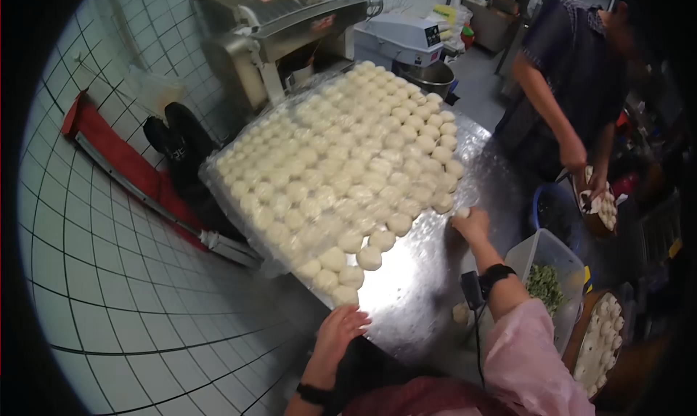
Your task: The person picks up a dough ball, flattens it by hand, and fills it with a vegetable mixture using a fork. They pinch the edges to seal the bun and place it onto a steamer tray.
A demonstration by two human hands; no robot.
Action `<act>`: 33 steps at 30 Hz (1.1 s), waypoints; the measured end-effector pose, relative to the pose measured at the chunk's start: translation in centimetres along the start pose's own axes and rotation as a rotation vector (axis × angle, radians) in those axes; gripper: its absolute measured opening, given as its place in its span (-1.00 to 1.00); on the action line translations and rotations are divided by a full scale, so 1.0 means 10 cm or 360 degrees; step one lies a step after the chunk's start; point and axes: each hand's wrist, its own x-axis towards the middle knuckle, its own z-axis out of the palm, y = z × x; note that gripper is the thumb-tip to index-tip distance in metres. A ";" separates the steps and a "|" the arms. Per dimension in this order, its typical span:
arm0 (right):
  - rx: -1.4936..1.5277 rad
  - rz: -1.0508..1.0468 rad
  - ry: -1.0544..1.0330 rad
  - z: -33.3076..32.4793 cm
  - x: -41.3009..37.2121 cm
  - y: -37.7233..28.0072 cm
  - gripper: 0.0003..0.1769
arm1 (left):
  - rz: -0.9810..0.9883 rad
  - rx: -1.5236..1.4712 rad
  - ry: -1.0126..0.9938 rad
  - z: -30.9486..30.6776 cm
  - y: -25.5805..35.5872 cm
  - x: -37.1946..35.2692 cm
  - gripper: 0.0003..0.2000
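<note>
Rows of round white dough balls (319,176) cover much of the steel table (406,271), most of them under a clear plastic sheet (239,227). At the near corner of the rows, my left hand (340,335) has its fingers stretched out, the tips right by the closest dough ball (345,295). Farther right, my right hand (473,226) is closed around a single dough ball (462,213), which shows at the fingertips over the bare steel. Another dough ball (461,313) lies nearer to me, left of my right forearm.
To the right stands a clear plastic tub (534,253) of chopped greens (544,285). Beyond it, a person (559,75) works over a tray of pale pieces (606,209). Another tray (581,343) sits at lower right. A dough machine (290,24) and a mixer (399,38) stand behind.
</note>
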 end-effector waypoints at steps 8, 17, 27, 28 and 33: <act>0.0612 -0.0502 -0.0522 0.08 -1.54 -0.30 -0.28 | 0.0144 0.0268 -0.0333 0.53 -0.11 0.27 -0.62; 0.1100 -0.0379 -0.0713 0.29 -2.26 0.01 -0.65 | 0.0051 0.0708 -0.0249 0.34 -0.44 0.34 -0.69; 0.0221 -0.1539 0.0015 0.70 -2.34 0.06 -0.40 | 0.0959 0.2079 0.0126 0.26 -0.35 0.50 -0.77; 0.0246 -0.1538 -0.0017 0.74 -2.30 0.06 -0.36 | 0.0678 0.1589 0.0051 0.30 -0.33 0.51 -0.79; 0.0328 -0.1464 -0.0149 0.43 -2.40 0.25 -0.27 | 0.0018 0.1088 -0.0180 0.36 -0.52 0.62 -0.81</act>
